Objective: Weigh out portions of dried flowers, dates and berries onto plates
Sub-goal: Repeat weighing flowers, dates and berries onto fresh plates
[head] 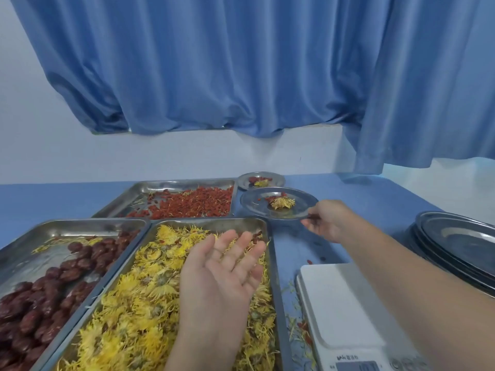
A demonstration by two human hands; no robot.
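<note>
"Where are you in the job?"

"On one portion, I'd say; my right hand (pixel 328 219) has its fingers (pixel 312 223) curled round the near rim of a steel plate (pixel 257 203); the plate sits on the table (pixel 375 199) just beside the right end of the berry tray (pixel 166 184), well apart from the scale (pixel 342 298) at the near right edge; my left hand (pixel 225 266) hovers palm up above the flower tray (pixel 272 250), fingers straight and loose, holding nothing."

"What is on the plate?"

"One dried flower (pixel 281 202), pale yellow and shaggy, petals splayed out, with a few red berries (pixel 273 197) touching its far side; I can see no date on it, though it is soft there; a second plate (pixel 278 179) just behind it, toward the far edge, carries a similar small heap."

"So what comes next?"

"Probably dates (pixel 53 290), if this portion lacks them; they lie dark and wrinkled in the date tray (pixel 80 226) at the near left corner, so the free hand would swing left off the flowers (pixel 139 303); if the plate must go to the scale, it wants a level carry, because the flower looks light and the berries would roll; whether I am setting the plate down or lifting it I cannot tell."

"And spare plates?"

"A stack (pixel 460 242) at the right edge, near the scale."
</note>
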